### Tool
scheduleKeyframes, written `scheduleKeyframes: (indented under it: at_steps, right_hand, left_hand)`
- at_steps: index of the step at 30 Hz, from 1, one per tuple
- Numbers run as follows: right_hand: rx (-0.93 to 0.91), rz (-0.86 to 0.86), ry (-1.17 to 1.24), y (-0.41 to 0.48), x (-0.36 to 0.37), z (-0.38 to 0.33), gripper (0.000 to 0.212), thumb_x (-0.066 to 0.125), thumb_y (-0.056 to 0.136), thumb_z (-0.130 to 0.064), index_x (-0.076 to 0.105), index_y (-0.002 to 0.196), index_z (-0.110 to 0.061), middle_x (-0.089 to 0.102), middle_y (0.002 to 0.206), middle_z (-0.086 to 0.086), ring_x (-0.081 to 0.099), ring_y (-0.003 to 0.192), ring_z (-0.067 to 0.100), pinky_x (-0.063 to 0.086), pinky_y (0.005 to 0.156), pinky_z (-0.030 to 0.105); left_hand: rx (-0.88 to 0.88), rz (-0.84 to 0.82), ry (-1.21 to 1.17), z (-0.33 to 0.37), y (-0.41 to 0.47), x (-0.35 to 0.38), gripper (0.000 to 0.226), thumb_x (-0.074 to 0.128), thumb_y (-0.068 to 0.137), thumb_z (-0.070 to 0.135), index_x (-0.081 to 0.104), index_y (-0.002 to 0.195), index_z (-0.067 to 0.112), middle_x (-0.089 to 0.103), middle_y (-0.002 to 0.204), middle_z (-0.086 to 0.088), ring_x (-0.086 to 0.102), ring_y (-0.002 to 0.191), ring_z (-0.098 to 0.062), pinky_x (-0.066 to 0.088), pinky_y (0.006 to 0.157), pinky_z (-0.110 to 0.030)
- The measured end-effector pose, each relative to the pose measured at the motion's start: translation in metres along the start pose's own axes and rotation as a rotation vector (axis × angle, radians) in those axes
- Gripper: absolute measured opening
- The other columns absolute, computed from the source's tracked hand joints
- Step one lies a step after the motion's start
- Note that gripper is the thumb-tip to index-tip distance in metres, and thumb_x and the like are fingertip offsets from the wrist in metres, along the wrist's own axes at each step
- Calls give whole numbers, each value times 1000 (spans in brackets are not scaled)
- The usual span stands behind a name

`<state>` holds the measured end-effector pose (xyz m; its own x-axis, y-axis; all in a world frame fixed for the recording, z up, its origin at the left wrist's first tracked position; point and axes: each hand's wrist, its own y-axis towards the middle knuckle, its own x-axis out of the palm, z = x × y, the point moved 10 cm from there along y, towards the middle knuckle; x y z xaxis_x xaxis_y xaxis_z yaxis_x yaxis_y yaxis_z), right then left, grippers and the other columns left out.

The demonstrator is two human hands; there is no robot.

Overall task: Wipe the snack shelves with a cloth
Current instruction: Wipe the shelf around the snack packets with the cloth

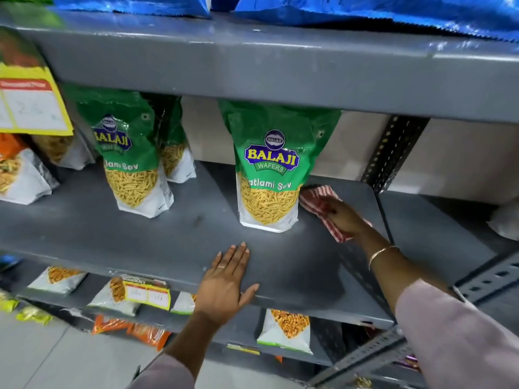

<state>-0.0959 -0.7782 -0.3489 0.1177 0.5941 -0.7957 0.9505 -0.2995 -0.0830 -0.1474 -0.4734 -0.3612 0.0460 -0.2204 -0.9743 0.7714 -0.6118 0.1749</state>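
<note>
A grey metal shelf (pixel 179 234) runs across the middle of the view. My right hand (pixel 341 216) presses a red-and-white striped cloth (pixel 316 196) onto its back right part, just right of a green Balaji snack bag (pixel 271 175) that stands upright. My left hand (pixel 226 282) lies flat and open on the shelf's front edge, holding nothing. A second green Balaji bag (pixel 130 161) stands further left, with another one behind it.
The shelf above (pixel 280 71) hangs low over the bags and carries blue packets (pixel 365 9). A yellow price tag (pixel 31 105) hangs at the left. A perforated upright post (pixel 393 153) borders the shelf on the right. Lower shelves hold more snack bags (pixel 286 329).
</note>
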Motion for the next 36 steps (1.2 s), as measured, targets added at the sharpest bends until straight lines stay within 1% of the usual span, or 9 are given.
scheduleKeyframes:
  at_steps: [7,11,15,18,21,25,29,34,36]
  right_hand:
    - [29,64,-47,-108,10,-35,40,44,97,-18,45,137,-27,44,147,5,47,131,27,35,106,29]
    - [-24,8,-165,-199,27,-62,46,49,94,-9,55,124,-42,50,139,-15,65,107,14,49,82,20]
    - [-74,-196,328,-228,28,-77,49,51,88,9,64,112,-32,73,101,-15,69,95,9,54,81,20]
    - [62,124,511,-186,-26,-49,36,47,92,6,65,109,-21,69,94,4,62,79,25,50,61,17]
    - [132,302,207,-149,-41,-22,33,44,93,-8,63,118,-20,65,112,0,61,94,19,50,77,25]
    - [-36,105,-261,-142,9,-39,46,45,93,-25,42,138,-29,42,146,-2,45,131,22,43,107,36]
    - [-128,81,-307,-193,41,-83,47,51,92,-12,49,131,-38,51,140,-9,69,85,7,54,56,20]
    - [34,244,75,-203,-11,-61,38,48,92,-2,63,120,-22,73,74,1,60,44,7,51,42,21]
    - [195,438,95,-194,-47,-33,37,44,94,-2,60,123,-18,72,81,5,64,57,18,56,54,29]
  left_hand:
    - [5,2,10,2,-1,-3,76,9,95,57,53,129,4,52,136,-10,51,123,-26,16,109,-33]
    - [14,32,11,4,-1,-6,78,7,96,56,54,128,2,53,134,-12,53,121,-28,24,105,-37]
    - [20,34,27,5,-1,-8,80,5,96,55,57,126,2,54,133,-13,54,120,-29,26,104,-39]
    - [20,18,28,6,-1,-8,81,5,96,55,57,125,1,55,132,-14,54,119,-30,25,103,-39]
    - [27,2,28,6,-1,-6,81,4,96,56,55,127,1,55,133,-14,53,120,-30,23,104,-38]
    - [31,11,26,6,-1,-6,81,3,96,56,55,127,1,54,134,-14,52,121,-31,22,104,-38]
    - [31,28,6,6,-1,-7,81,5,96,55,56,126,0,54,133,-15,53,120,-33,23,104,-40]
    - [31,30,-16,5,-2,-7,78,7,97,55,55,127,1,53,134,-15,52,121,-33,23,104,-40]
    - [29,30,-17,5,-2,-7,78,7,97,55,55,127,1,53,134,-14,52,121,-32,23,104,-40]
